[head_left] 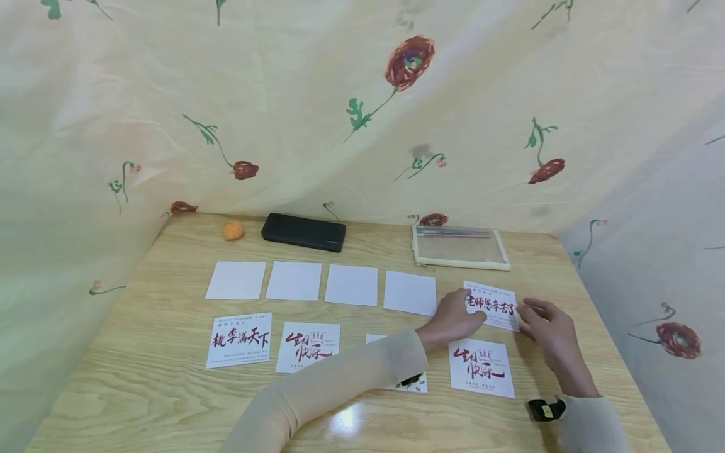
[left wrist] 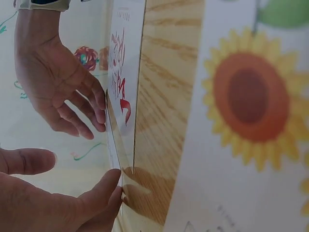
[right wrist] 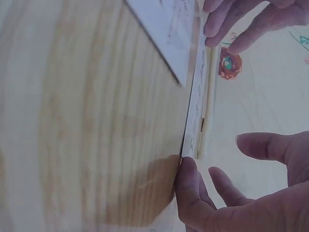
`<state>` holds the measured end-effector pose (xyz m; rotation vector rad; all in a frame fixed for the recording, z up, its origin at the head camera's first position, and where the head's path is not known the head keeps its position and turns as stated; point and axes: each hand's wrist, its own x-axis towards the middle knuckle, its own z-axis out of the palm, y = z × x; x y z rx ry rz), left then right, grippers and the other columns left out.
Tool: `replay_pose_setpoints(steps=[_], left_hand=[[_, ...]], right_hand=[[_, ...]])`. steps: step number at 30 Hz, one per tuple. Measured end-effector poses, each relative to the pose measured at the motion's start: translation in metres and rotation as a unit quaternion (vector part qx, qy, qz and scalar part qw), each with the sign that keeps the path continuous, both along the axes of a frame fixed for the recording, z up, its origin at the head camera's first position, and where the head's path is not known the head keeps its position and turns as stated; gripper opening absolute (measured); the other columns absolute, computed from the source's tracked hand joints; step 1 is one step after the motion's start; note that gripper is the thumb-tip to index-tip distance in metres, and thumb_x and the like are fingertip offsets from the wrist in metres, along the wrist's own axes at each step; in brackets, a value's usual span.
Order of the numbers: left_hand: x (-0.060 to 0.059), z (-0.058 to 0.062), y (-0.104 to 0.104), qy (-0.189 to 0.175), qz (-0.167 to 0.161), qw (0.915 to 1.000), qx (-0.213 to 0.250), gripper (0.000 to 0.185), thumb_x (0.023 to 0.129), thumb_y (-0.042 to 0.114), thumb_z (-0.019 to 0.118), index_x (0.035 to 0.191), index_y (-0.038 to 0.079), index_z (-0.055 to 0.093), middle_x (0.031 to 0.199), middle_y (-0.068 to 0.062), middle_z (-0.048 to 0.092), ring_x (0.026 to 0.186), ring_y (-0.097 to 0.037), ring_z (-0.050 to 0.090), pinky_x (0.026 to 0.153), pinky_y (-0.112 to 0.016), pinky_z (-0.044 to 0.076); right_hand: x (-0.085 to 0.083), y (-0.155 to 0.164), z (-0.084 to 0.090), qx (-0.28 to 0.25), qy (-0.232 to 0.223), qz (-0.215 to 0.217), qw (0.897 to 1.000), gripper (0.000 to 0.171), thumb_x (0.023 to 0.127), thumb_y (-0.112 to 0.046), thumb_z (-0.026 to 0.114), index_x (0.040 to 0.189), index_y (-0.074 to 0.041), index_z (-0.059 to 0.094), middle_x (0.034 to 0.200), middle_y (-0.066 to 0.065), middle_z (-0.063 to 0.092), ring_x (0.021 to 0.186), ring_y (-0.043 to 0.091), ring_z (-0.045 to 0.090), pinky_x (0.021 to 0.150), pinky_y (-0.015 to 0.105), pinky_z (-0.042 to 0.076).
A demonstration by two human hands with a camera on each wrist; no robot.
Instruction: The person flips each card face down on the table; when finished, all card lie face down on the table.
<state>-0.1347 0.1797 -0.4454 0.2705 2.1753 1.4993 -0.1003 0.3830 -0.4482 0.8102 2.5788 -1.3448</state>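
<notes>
A white greeting card [head_left: 490, 306] with red and dark brush lettering lies on the wooden table at the right, between my two hands. My left hand [head_left: 450, 319] touches its left edge with the fingertips, the thumb apart from the fingers. At the opposite edge, the fingertips of my right hand [head_left: 548, 333] rest against the card, fingers loosely bent and thumb free. Just in front lies a card with red lettering and a small cake drawing [head_left: 481, 368]. My left forearm partly hides another card [head_left: 417, 384]; a card with a sunflower [left wrist: 246, 92] shows large in the left wrist view.
Several blank white cards [head_left: 294, 280] form a row behind. Two lettered cards [head_left: 240, 340] lie front left. Along the back are an orange crumpled lump [head_left: 233, 231], a black case [head_left: 304, 232] and a zip pouch [head_left: 461, 247] holding pens. A flowered curtain hangs around the table.
</notes>
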Motion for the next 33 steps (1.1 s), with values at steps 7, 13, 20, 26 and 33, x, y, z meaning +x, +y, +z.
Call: replay_pose_setpoints(steps=[7, 13, 20, 26, 33], left_hand=[[0.001, 0.002, -0.003, 0.016, -0.012, 0.9998, -0.005, 0.065, 0.095, 0.024, 0.065, 0.154, 0.005, 0.047, 0.149, -0.011, 0.060, 0.130, -0.016, 0.060, 0.113, -0.027, 0.048], [0.003, 0.002, -0.003, 0.037, -0.032, 0.9983, -0.031, 0.064, 0.096, 0.031, 0.065, 0.155, 0.010, 0.048, 0.144, -0.010, 0.064, 0.122, -0.014, 0.064, 0.111, -0.026, 0.049], [0.001, 0.005, -0.003, 0.033, -0.043, 0.9980, -0.032, 0.061, 0.103, 0.042, 0.060, 0.157, 0.018, 0.046, 0.138, -0.008, 0.068, 0.095, -0.009, 0.068, 0.092, -0.023, 0.055], [-0.001, 0.007, -0.002, 0.027, -0.038, 0.9986, -0.024, 0.057, 0.106, 0.050, 0.051, 0.157, 0.024, 0.047, 0.149, -0.003, 0.062, 0.124, -0.014, 0.064, 0.104, -0.028, 0.051], [-0.001, 0.011, -0.002, 0.035, -0.047, 0.9983, 0.003, 0.057, 0.107, 0.057, 0.046, 0.157, 0.029, 0.048, 0.156, 0.001, 0.056, 0.140, -0.016, 0.056, 0.110, -0.030, 0.049]], right_hand=[[0.000, 0.005, 0.006, -0.033, 0.008, 0.002, 0.999, 0.066, 0.110, -0.035, 0.046, 0.160, 0.005, 0.031, 0.156, 0.032, 0.041, 0.094, -0.006, 0.061, 0.078, 0.012, 0.057], [-0.001, 0.002, 0.012, -0.044, 0.055, -0.017, 0.997, 0.060, 0.110, -0.031, 0.048, 0.157, 0.004, 0.038, 0.107, -0.011, 0.066, 0.082, -0.015, 0.060, 0.075, 0.014, 0.059], [-0.001, -0.009, 0.020, -0.063, 0.095, 0.030, 0.993, 0.052, 0.113, -0.028, 0.039, 0.153, 0.006, 0.044, 0.099, -0.027, 0.058, 0.087, -0.008, 0.064, 0.076, 0.017, 0.060], [0.000, -0.012, 0.019, -0.115, 0.099, 0.080, 0.985, 0.054, 0.114, -0.027, 0.038, 0.152, 0.011, 0.040, 0.101, -0.028, 0.062, 0.090, -0.005, 0.065, 0.078, 0.017, 0.060], [0.000, -0.017, 0.016, -0.114, 0.082, 0.102, 0.985, 0.062, 0.114, -0.032, 0.039, 0.156, 0.013, 0.032, 0.097, -0.034, 0.061, 0.090, -0.008, 0.065, 0.079, 0.017, 0.060]])
